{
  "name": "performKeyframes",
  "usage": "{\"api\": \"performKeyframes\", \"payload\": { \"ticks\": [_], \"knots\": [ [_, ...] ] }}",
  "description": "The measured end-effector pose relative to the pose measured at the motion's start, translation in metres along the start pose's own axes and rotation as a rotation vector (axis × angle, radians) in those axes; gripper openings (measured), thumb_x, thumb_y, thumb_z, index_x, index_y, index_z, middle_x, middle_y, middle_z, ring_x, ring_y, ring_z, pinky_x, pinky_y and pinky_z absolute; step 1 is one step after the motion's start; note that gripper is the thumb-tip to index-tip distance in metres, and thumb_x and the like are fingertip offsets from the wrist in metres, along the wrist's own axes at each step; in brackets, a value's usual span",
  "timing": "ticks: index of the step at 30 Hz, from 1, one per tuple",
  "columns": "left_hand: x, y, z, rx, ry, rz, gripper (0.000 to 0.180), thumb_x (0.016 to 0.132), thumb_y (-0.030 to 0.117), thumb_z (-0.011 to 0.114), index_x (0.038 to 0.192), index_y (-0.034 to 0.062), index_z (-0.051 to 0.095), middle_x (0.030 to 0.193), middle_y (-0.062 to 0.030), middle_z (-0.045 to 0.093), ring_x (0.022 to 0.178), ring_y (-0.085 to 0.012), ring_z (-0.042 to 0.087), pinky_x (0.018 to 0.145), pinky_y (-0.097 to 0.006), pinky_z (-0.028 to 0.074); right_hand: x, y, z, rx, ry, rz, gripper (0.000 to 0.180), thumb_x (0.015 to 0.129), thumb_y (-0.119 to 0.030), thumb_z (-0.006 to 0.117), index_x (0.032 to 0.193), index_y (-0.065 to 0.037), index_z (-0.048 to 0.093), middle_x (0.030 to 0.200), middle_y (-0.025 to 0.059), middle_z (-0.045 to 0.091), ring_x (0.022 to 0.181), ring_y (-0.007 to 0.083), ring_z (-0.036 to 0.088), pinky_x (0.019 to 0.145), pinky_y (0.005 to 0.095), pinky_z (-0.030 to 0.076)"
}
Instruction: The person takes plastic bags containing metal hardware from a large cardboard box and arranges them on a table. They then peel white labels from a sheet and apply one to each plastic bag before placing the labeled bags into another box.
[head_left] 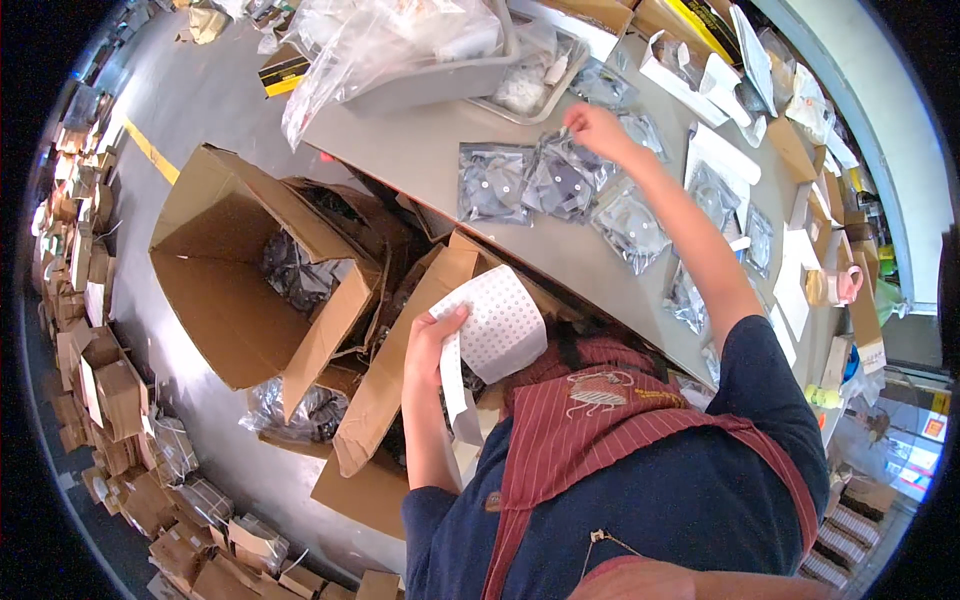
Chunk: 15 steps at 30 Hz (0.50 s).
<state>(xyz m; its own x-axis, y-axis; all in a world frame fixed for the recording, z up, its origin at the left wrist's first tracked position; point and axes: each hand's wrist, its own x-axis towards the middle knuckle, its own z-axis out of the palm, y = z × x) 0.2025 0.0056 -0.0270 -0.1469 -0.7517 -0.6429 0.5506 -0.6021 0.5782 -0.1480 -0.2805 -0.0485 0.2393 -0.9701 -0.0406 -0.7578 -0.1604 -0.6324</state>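
Observation:
A roll of white labels [503, 318], printed with rows of small round marks, is gripped in my left hand [432, 345]. A loose strip of it hangs down past my wrist. My right hand [597, 133] reaches across the table with its fingertips pinched, just over a clear plastic bag [568, 178] of dark parts. Whatever is between those fingertips is too small to make out. To the left lies a similar bag [495, 184] with a small white round sticker on it. Another such bag [630, 225] rests below my right forearm.
On the grey table [400, 155] stand a grey bin [430, 80] with plastic sheeting and a metal tray [535, 95]. More bags and white papers [795, 280] lie to the right. Open cardboard boxes [225, 285] holding bagged parts stand on the floor at left.

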Motion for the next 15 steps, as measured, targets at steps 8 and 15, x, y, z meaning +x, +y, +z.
{"api": "performKeyframes", "payload": {
  "ticks": [8, 15],
  "knots": [
    [0.012, 0.005, 0.034, 0.095, -0.083, -0.044, 0.028, 0.084, 0.011, 0.071, 0.104, -0.0076, 0.066, 0.091, -0.0140, 0.071, 0.074, -0.0196, 0.069, 0.067, -0.031, 0.054, -0.009, 0.005, 0.013, -0.418, 0.137, -0.214, 0.028, 0.071, 0.000, 0.062, 0.099, -0.003, 0.058, 0.092, 0.0147, 0.065, 0.085, 0.0315, 0.065, 0.071, 0.0410, 0.052],
    [0.014, 0.013, 0.056, 0.241, -0.129, -0.028, 0.030, 0.084, 0.010, 0.072, 0.107, -0.0084, 0.065, 0.093, -0.0138, 0.070, 0.075, -0.0184, 0.068, 0.065, -0.030, 0.053, -0.039, -0.045, -0.008, -0.477, 0.264, -0.137, 0.022, 0.080, -0.011, 0.065, 0.099, -0.006, 0.056, 0.091, 0.0141, 0.062, 0.088, 0.0336, 0.063, 0.076, 0.0429, 0.051]
  ]
}}
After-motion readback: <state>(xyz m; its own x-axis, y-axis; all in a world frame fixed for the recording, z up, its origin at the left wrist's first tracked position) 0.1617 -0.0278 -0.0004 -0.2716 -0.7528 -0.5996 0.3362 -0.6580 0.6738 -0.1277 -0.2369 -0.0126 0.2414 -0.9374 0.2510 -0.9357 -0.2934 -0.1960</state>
